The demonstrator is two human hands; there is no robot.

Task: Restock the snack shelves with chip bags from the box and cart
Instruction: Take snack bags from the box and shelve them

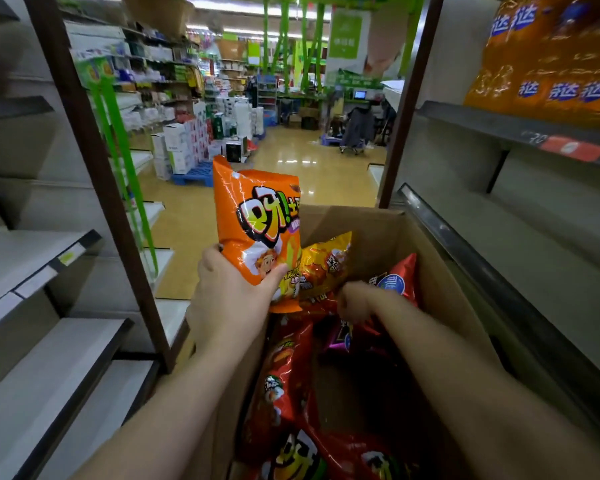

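My left hand (pixel 232 292) grips the lower part of an orange chip bag (pixel 257 220) and holds it upright above the left edge of the cardboard box (pixel 440 282). My right hand (pixel 357 303) reaches down into the box among the bags, fingers curled, beside a yellow bag (pixel 326 265) and a red bag (pixel 400 278); what it grips is hidden. More red bags (pixel 281 386) and a purple one (pixel 336 341) lie lower in the box.
Bare grey shelves (pixel 32 258) step down on the left behind a brown upright (pixel 118 216). On the right is a shelf unit (pixel 520 129) with large orange bags (pixel 548 60) on the upper level. The aisle floor (pixel 291 164) runs ahead to stacked goods.
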